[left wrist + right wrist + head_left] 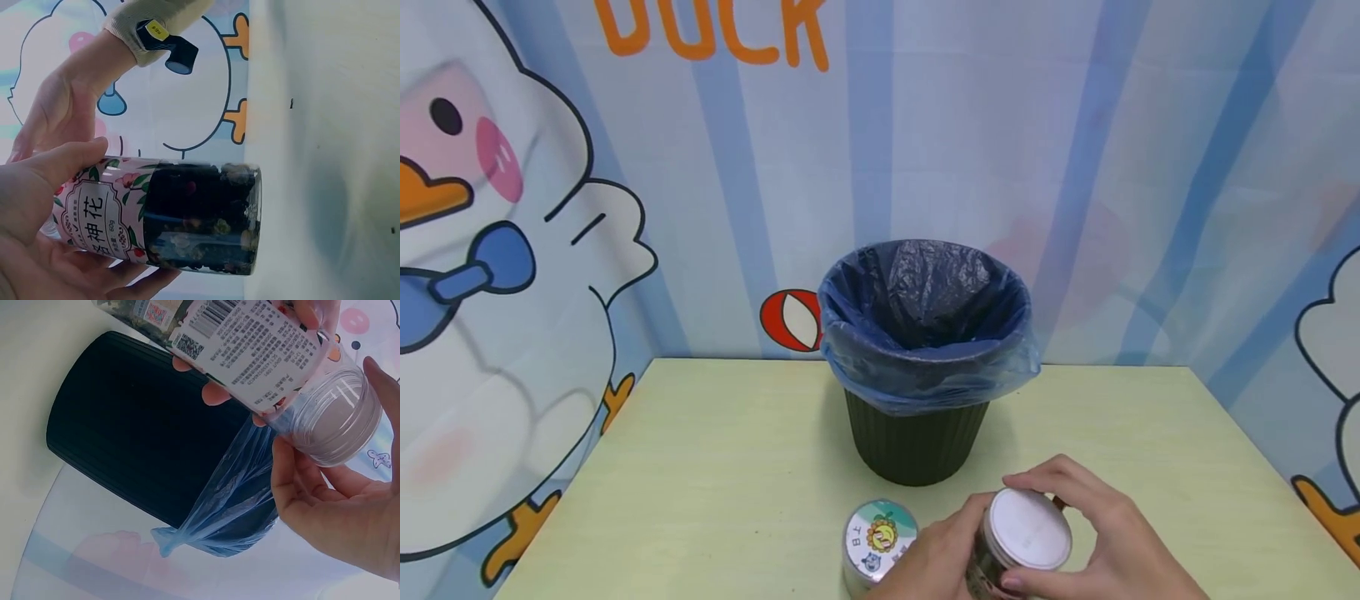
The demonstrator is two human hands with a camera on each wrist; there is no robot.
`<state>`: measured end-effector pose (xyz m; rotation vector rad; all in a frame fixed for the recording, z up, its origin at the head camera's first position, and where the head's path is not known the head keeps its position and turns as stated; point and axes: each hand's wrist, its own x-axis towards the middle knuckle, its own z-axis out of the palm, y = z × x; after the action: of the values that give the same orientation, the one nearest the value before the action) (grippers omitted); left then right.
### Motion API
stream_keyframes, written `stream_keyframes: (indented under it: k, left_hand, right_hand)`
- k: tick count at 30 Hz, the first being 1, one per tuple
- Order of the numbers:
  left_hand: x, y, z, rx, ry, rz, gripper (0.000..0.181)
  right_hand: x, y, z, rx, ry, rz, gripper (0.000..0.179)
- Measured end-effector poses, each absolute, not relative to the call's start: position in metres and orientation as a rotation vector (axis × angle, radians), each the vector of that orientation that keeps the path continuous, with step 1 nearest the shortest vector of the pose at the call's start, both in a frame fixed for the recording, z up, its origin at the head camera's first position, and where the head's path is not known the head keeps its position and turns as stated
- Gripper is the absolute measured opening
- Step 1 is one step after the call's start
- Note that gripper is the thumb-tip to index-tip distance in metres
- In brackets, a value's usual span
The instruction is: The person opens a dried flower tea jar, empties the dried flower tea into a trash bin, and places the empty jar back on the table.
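Note:
A clear plastic jar of dried flowers (203,219), with a pink floral label, is held above the table in my left hand (936,554), its fingers curled round the labelled upper part. My right hand (1101,525) grips the rim of the round lid (1030,529) between thumb and fingers. In the right wrist view the threaded top looks see-through, with a pale disc inside. The jar's back label (250,353) shows a barcode and printed text. Left of my left hand stands another container (880,542) with a sunflower picture on top; its lower part is partly hidden.
A black ribbed bin (917,437) lined with a blue plastic bag (925,375) stands behind the hands, near the table's back edge. The pale yellow table (700,483) extends to both sides. A duck-printed cloth (775,183) hangs behind it.

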<state>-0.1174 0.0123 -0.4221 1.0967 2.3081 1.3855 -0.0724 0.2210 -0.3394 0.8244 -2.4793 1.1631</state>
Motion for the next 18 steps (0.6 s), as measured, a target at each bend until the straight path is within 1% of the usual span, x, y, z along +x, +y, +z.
stream_keyframes:
  k: [2,5,9,12,18]
  left_hand:
    - [-0.119,0.011,-0.424,1.147,2.32,1.391,0.077]
    - [-0.116,0.008,-0.413,1.156,2.34,1.346,0.075]
    - [-0.112,0.004,-0.391,1.089,2.357,1.256,0.078]
    - [-0.11,0.003,-0.383,1.049,2.367,1.212,0.08]
    - [-0.11,-0.002,-0.384,1.129,2.418,1.163,0.08]
  right_hand:
    - [-0.074,0.223,-0.338,0.863,-2.464,1.186,0.066]
    - [-0.076,0.225,-0.337,0.911,-2.463,1.24,0.065]
    - [-0.077,0.227,-0.335,0.931,-2.485,1.328,0.064]
    - [-0.076,0.227,-0.333,0.92,-2.507,1.405,0.063]
    - [-0.078,0.225,-0.33,0.965,-2.508,1.485,0.061]
